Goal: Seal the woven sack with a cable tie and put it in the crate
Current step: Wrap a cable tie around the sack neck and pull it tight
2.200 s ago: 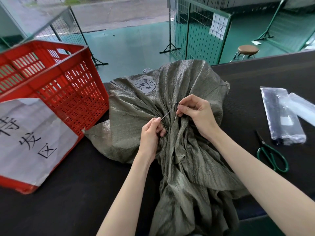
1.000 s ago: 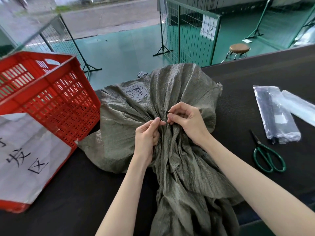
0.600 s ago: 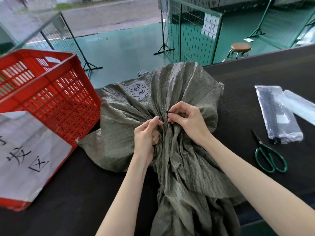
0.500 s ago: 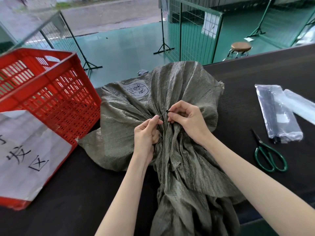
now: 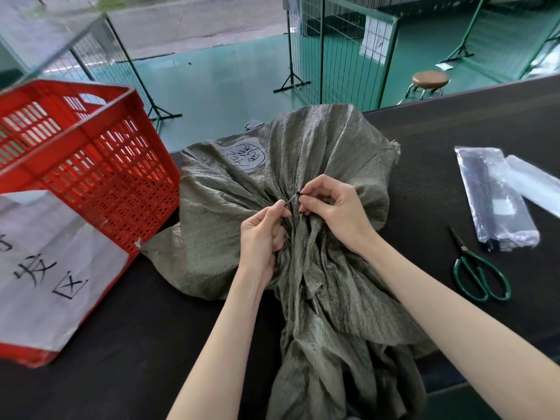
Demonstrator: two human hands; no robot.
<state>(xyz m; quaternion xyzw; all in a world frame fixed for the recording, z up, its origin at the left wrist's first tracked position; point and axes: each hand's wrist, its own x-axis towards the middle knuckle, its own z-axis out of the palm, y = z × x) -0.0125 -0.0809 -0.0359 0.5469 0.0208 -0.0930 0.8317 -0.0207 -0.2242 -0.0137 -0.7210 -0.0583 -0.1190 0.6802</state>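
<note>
Woven sack (image 5: pixel 306 189) lies crumpled mid-bench, its mouth gathered toward the near edge. Both hands meet at the gathered neck: the left hand (image 5: pixel 263 234) and the right hand (image 5: pixel 336 207) each pinch the thin black cable tie (image 5: pixel 293 197). The red crate (image 5: pixel 91 165) stands at the bench's left end, green scissors (image 5: pixel 478 274) and 2 plastic packets (image 5: pixel 497 198) toward the right.

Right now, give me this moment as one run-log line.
stage: tying | left hand: pinches cable tie | right hand: pinches tie head | woven sack: neck gathered, on table | crate: no sack inside
</note>
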